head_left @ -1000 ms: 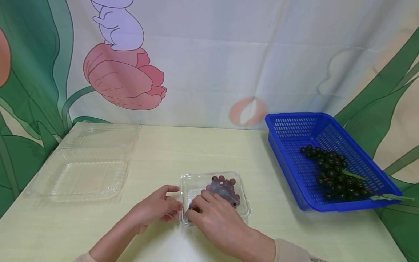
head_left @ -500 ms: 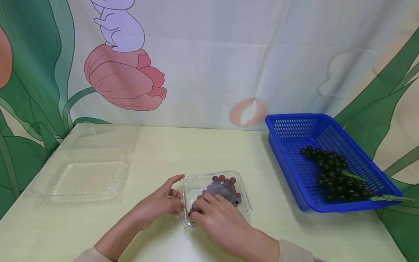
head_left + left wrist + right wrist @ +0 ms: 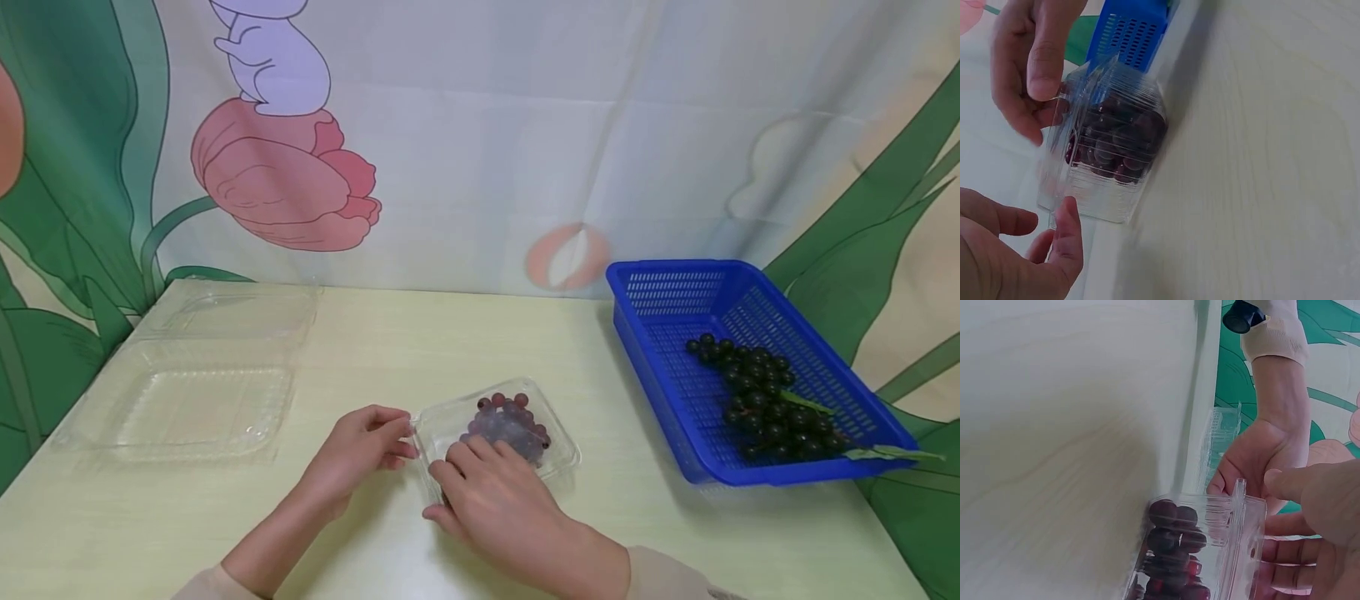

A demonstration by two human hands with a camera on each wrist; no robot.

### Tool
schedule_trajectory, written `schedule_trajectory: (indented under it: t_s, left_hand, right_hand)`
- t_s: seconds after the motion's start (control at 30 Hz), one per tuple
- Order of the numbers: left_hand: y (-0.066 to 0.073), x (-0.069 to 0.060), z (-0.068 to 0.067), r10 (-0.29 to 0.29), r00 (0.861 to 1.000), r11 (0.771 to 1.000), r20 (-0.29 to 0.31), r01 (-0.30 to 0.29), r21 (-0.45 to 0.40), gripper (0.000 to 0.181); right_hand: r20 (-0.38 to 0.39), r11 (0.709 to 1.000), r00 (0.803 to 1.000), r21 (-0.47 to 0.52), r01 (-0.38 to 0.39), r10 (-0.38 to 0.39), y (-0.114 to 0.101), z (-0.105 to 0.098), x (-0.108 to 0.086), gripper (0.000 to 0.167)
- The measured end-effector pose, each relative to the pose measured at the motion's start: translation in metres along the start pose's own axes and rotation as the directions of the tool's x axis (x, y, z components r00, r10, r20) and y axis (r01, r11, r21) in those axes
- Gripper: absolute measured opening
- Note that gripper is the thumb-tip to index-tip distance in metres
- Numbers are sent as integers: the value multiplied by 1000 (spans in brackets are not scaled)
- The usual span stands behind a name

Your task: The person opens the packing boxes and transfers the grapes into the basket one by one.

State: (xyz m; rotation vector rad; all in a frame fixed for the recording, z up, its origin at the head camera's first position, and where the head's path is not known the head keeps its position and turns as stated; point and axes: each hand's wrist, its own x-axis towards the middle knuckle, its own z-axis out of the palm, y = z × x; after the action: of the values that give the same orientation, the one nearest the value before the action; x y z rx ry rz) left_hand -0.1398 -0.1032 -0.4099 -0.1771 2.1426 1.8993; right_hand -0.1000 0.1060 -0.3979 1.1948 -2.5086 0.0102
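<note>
A clear plastic clamshell box [image 3: 450,421] stands in front of me on the table, its lid down. Dark red grapes [image 3: 504,429] fill part of it; the right wrist view shows more grapes [image 3: 1172,550] through its side. My left hand [image 3: 360,454] is at the box's left corner, its thumb and fingers apart around the rim, as the left wrist view shows. My right hand [image 3: 502,508] lies over the near side of the lid, fingers extended on it and thumb off the near left edge. That hand hides the near part of the box.
A blue plastic basket [image 3: 645,367] with a bunch of dark grapes [image 3: 765,400] and green leaves stands at the right. At the left lies another clear clamshell box [image 3: 202,408], opened flat. A printed curtain [image 3: 480,167] hangs behind the table.
The box has turned slightly counterclockwise, its right side moving farther back. My left hand has shifted along its left edge, and my right thumb has moved off the lid.
</note>
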Motion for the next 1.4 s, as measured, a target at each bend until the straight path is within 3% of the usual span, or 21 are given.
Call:
schedule_trajectory:
  t_s: [0.13,0.27,0.67,0.97,1.17,1.4]
  left_hand:
    - [-3,0,-1,-28,1000,999,1,28,-41,31]
    - [-3,-1,-1,-36,998,999,52,37,-33,36]
    - [-2,-3,2,-82,986,996,146,84,-4,26]
    - [-3,-7,2,-90,968,994,234,101,-35,24]
    - [-5,-10,4,-99,954,993,283,113,-33,37]
    - [-7,-13,5,-100,939,992,330,119,-39,21]
  right_hand:
    - [-3,998,1000,-65,-10,10,-2,2,5,42]
    - [3,995,999,-91,-44,45,-3,3,8,34]
    - [-18,997,998,-42,-67,66,-3,0,8,16]
    - [29,993,993,-35,-112,113,-5,-2,10,35]
    - [26,992,992,-41,-122,123,-7,0,12,36]
    - [-3,992,993,-41,-122,122,-8,2,10,38]
